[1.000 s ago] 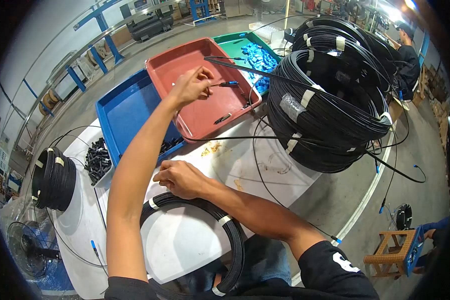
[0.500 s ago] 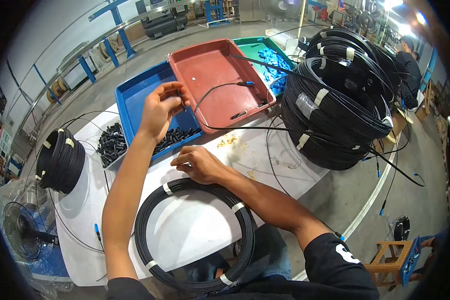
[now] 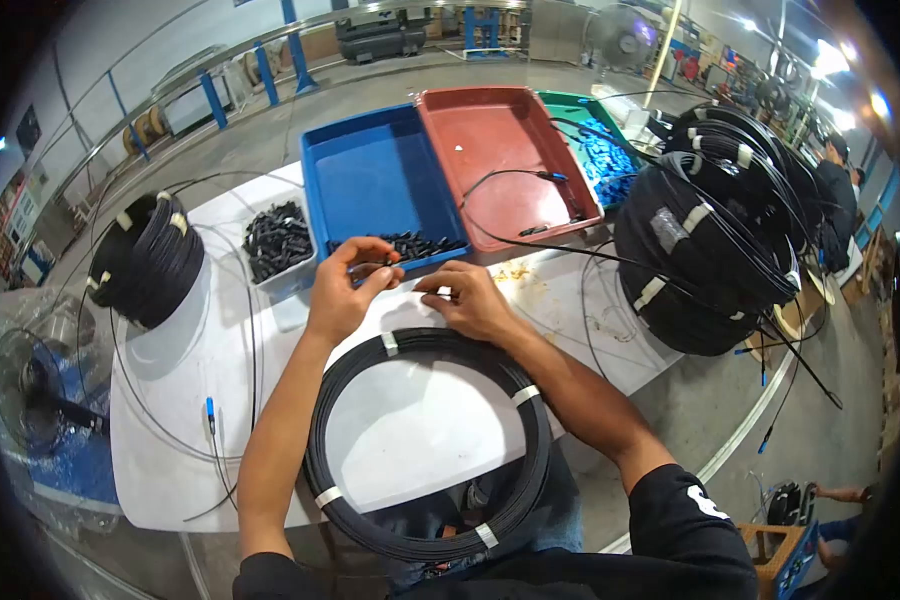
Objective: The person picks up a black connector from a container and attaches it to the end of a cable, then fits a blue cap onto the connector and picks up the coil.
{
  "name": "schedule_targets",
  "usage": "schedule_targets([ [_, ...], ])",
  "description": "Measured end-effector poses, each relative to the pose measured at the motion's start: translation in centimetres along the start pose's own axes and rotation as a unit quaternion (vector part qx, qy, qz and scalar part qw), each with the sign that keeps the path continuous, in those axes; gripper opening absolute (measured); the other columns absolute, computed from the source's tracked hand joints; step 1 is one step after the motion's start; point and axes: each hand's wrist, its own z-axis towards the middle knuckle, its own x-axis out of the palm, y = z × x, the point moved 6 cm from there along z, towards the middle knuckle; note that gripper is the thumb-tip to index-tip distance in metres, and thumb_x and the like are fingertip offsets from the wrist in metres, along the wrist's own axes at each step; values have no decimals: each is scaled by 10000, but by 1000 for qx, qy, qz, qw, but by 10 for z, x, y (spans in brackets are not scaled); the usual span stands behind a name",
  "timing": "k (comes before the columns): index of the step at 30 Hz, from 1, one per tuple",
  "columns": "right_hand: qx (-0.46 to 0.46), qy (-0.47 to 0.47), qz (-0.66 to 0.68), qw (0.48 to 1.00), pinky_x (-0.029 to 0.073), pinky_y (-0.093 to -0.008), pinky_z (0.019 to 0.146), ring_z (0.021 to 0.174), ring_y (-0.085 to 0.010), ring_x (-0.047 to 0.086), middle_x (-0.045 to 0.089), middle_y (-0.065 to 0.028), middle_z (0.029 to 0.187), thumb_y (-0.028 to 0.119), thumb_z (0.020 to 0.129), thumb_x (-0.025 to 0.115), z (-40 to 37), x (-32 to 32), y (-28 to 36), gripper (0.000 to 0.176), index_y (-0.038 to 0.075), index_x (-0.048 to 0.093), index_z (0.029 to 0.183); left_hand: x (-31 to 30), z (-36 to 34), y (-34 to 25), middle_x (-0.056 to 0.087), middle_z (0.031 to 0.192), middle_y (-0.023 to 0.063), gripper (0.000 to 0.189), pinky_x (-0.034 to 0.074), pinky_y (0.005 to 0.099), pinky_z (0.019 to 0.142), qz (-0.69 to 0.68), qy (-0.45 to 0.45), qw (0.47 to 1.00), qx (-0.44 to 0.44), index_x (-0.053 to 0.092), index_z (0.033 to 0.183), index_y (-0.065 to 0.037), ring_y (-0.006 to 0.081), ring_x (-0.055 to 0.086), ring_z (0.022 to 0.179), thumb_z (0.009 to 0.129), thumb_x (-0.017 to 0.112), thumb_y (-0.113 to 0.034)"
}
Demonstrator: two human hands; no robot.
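Note:
My left hand (image 3: 345, 287) is pinched around a small dark piece, just in front of the blue tray (image 3: 370, 165). Close on its right, my right hand (image 3: 470, 303) has its fingers pressed together; what they hold is too small to make out. Below both hands, a coil of black cable (image 3: 320, 430) bound with white tape rests at the table's front edge, partly over my lap. Black connector pieces (image 3: 405, 246) lie along the near side of the blue tray. More black pieces (image 3: 276, 240) fill a clear bin left of my left hand.
A red tray (image 3: 500, 140) holds a cable with a blue tip; behind it a green tray (image 3: 560, 98) holds blue parts (image 3: 605, 160). Large cable coils (image 3: 705, 250) stand at right, a smaller coil (image 3: 148, 262) at left. Another person (image 3: 836, 195) is at far right.
The view has shifted, so the trays appear further right. My left hand has come down from over the blue tray, close to my right hand.

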Motion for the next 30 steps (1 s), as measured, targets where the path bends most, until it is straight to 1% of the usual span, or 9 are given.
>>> schedule_targets([
  [1,-33,-12,-16,999,532,-349,686,773,-267,678,691,-135,920,56,812,749,-1,-1,2,151,39,748,962,-2,0,1,651,1065,129,234,592,327,834,21,4,1000,-2,590,1143,14,201,691,944,911,612,22],
  [7,-14,-53,-44,998,522,-337,639,706,-253,658,693,-134,911,53,820,732,0,-10,7,126,13,731,940,-2,-5,23,612,1089,148,316,608,331,836,8,18,999,-32,518,1228,-4,219,685,943,921,569,52],
  [8,-10,-63,-37,997,492,-301,599,655,-190,619,690,-106,883,53,826,730,0,-12,7,117,8,728,935,1,-6,22,613,1090,153,330,611,333,826,15,13,999,-29,512,1231,-8,222,690,939,914,568,63],
  [9,-8,-62,-38,997,492,-301,599,655,-190,619,690,-106,883,53,826,730,0,-12,6,117,8,728,935,4,-8,19,613,1091,158,344,615,334,816,23,7,999,-27,506,1235,-11,225,694,936,908,568,74],
  [12,-7,-97,9,995,403,-238,545,609,-68,502,671,-41,830,65,834,740,-1,-18,4,114,8,726,930,9,-12,16,621,1074,169,356,625,336,786,46,10,999,-24,500,1231,-13,236,708,927,894,570,80],
  [17,-1,-115,36,993,394,-236,534,597,-61,492,664,-36,801,59,835,733,-4,-19,1,113,5,720,933,9,-15,19,671,1034,153,290,631,338,762,99,14,995,-15,555,1166,-3,241,722,923,884,581,64],
  [23,4,-66,55,996,382,-237,513,573,-59,482,654,-39,790,56,836,733,-7,-15,8,118,-10,700,928,13,-18,14,705,1000,135,238,626,326,744,163,22,986,-6,596,1104,-5,226,735,893,874,585,58],
  [25,-39,-66,47,996,356,-204,505,586,-15,471,646,-3,781,32,873,717,-7,-13,11,95,-10,686,953,14,-19,14,707,999,135,241,626,326,743,162,27,986,2,597,1104,-8,225,736,893,872,590,56],
  [30,-40,-64,51,996,391,-224,528,599,-51,501,648,-33,837,35,850,726,-6,-12,11,106,-8,686,938,12,-20,13,706,990,128,235,628,327,746,164,22,986,11,594,1090,-8,224,735,896,863,597,56],
])
